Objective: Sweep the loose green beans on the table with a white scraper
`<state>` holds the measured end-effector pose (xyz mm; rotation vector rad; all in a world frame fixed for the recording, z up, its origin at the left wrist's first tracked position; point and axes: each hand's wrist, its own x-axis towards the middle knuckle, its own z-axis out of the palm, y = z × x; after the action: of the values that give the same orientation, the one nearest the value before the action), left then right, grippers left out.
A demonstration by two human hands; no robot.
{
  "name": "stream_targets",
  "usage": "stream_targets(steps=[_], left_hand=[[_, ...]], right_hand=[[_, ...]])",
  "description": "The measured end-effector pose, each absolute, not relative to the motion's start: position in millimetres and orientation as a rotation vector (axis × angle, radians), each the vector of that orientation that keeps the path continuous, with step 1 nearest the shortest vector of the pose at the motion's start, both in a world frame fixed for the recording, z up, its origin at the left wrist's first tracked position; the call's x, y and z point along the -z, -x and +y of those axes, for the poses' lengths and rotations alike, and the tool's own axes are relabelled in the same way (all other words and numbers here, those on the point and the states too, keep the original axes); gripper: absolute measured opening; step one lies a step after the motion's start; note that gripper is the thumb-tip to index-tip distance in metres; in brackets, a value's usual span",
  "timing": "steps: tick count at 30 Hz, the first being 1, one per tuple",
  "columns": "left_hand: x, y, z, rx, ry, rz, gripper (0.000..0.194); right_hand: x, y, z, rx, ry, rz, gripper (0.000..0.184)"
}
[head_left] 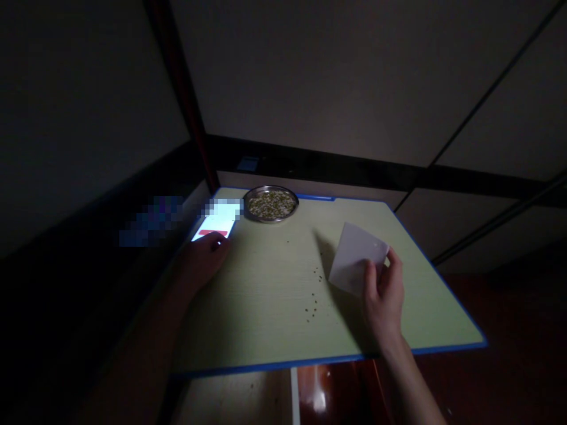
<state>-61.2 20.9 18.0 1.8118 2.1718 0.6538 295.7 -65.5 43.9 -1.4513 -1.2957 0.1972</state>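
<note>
My right hand (384,295) grips a flat, pale, square piece (357,260) by its right edge, thumb across its face. It looks like a card or the side of a small box; which, I cannot tell. The piece is tilted above the table and casts a shadow to its left. My left hand (207,257) is closed at the lower end of a lit phone (219,221), its fingers partly lost in the dark. Small dark seeds (313,295) lie scattered left of the pale piece. Farther back, a round metal plate (271,220) holds many green and whitish grains.
The pale green table (266,319) has a blue edge and stands against a wall panel (319,88). Beneath its front edge are a light wooden surface (239,395) and a glossy reddish-brown one (323,389). The room is dim.
</note>
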Motion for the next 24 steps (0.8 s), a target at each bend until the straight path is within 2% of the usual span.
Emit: stream_targets(steps=[24], left_hand=[[-25, 56, 15, -0.607, -1.818, 2.174, 0.043]], right_hand=[[-46, -284, -46, -0.256, 1.449, -1.408, 0.054]])
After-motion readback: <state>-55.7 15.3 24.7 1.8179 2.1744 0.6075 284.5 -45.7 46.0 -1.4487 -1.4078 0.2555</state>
